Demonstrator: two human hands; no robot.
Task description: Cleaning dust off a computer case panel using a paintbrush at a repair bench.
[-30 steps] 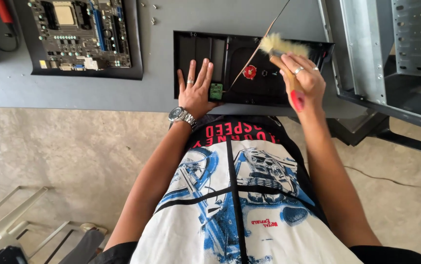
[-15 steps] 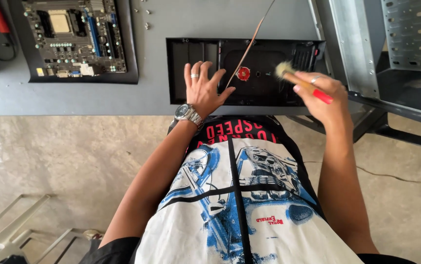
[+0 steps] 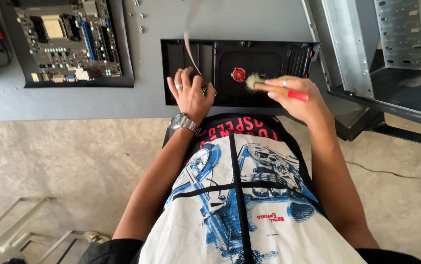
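The right hand (image 3: pixel 301 98) is squeezed around a red-handled brush (image 3: pixel 274 89); its bristles point to nine o'clock, touching the black computer panel (image 3: pixel 269 63). The left hand (image 3: pixel 191 95) presses flat, fingers apart.

Matt black plastic on the front panel (image 3: pixel 274 63), ribbed at one end, with a small glossy red disc (image 3: pixel 238 74) near the middle. Pale, soft bristles on the brush (image 3: pixel 255 81), set into a smooth handle of light wood, dipped in glossy red at the end. Shiny metal on the wristwatch (image 3: pixel 183 122) and on the ring of the right hand (image 3: pixel 296 98). Smooth, dull grey finish on the table (image 3: pixel 73 105). Bare, brushed sheet metal on the computer case (image 3: pixel 352 44), punched with holes. Grey-green board with glinting metal parts on the motherboard (image 3: pixel 68 39). Printed cotton cloth on the shirt (image 3: pixel 240 195). Rough, mottled concrete on the floor (image 3: pixel 59 161).
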